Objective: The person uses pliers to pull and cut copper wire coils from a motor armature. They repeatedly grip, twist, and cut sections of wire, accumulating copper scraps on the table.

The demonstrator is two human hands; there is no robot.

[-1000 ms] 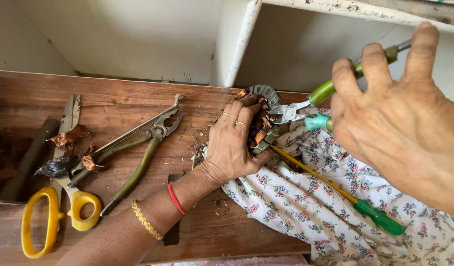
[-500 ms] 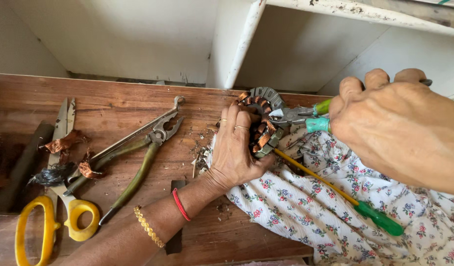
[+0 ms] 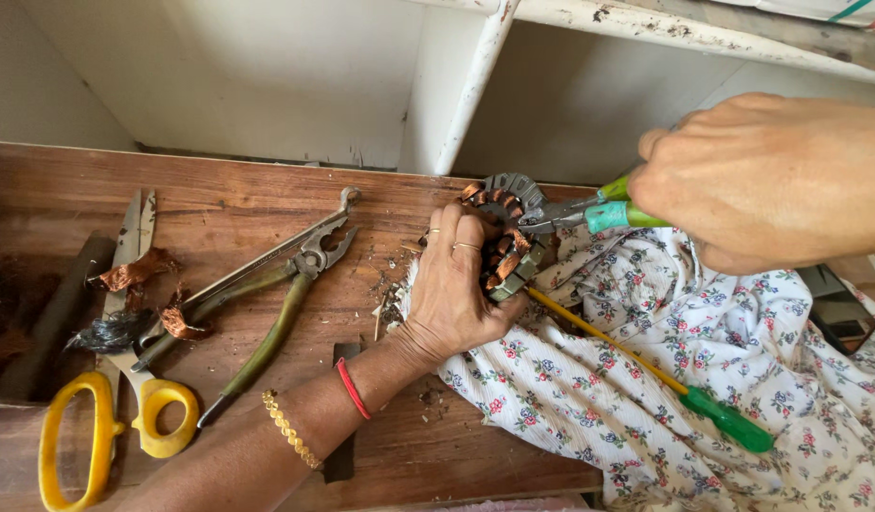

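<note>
Stator point(image 3: 508, 237), a small ring of grey steel wound with copper wire, sits at the back of the wooden bench point(image 3: 219, 209), at the edge of a white floral cloth point(image 3: 693, 379) that covers the bench's right side. Largest after the bench and the cloth is the right hand point(image 3: 769, 180), closed in a fist around the green handles of a pair of small pliers point(image 3: 575, 213), whose metal nose reaches into the top of the stator. The left hand point(image 3: 456, 284) is curled around the stator's near side, fingers pressed on the windings, holding it against the bench; a red thread and a gold bangle circle that wrist.

Left of the hands lie big olive-handled pliers point(image 3: 276, 294), jaws apart, and beside them yellow-handled scissors point(image 3: 115, 379) with scraps of copper wire point(image 3: 134, 270) lying on the blades. A screwdriver point(image 3: 646, 365) with a yellow shaft and a green grip lies slanted on the cloth, its tip just beside the stator. Small chips litter the wood near the left hand.
</note>
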